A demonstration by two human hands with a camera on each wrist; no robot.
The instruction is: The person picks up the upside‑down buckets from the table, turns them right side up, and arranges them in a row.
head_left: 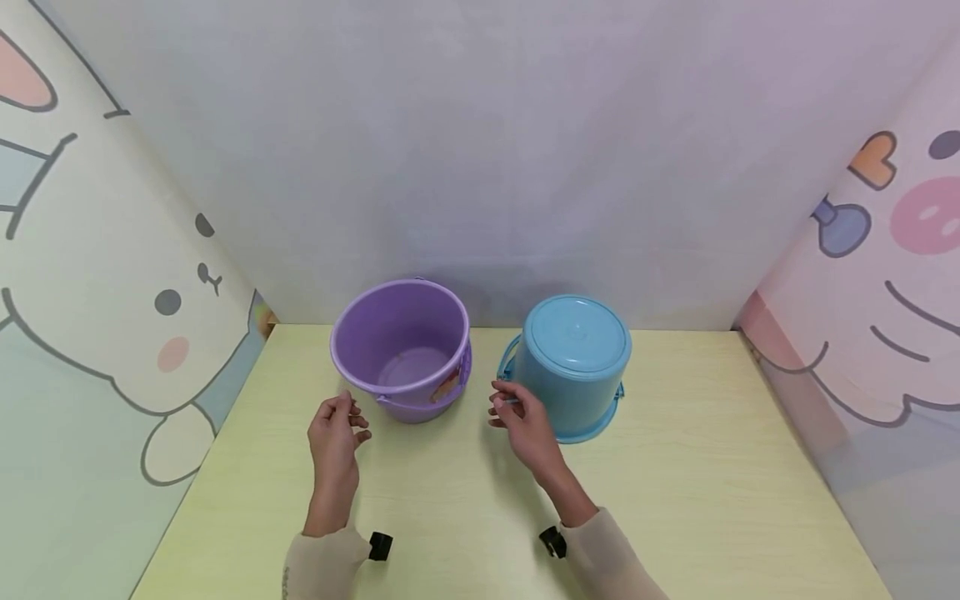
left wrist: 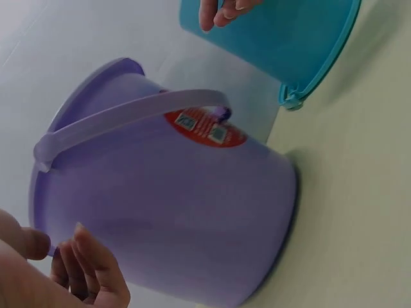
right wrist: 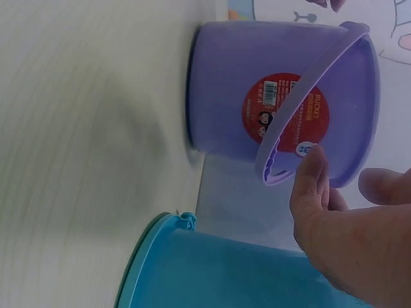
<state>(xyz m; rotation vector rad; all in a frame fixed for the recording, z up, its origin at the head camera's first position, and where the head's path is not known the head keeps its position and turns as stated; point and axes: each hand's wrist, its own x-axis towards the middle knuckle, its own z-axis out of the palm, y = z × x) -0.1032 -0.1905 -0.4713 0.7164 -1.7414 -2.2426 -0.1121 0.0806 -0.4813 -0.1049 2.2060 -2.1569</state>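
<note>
A purple bucket point(head_left: 401, 333) stands upright, its mouth facing up and its purple handle point(left wrist: 135, 115) hanging down on the right side. A round red label point(right wrist: 286, 114) is stuck on its wall. Beside it, on the right, a blue bucket point(head_left: 577, 333) rests upside down, base up. My left hand point(head_left: 337, 433) hovers at the purple bucket's front left, fingers loosely bent and holding nothing; whether a fingertip touches the rim I cannot tell. In front of the blue bucket's left side is my right hand point(head_left: 525, 421), with relaxed fingers and nothing gripped.
Both buckets stand on a pale yellow wooden table point(head_left: 465, 517), near its back edge. Behind them rises a plain light wall point(head_left: 480, 150). Side panels with cartoon animals, a left panel point(head_left: 97, 350) and a right panel point(head_left: 885, 350), flank the table.
</note>
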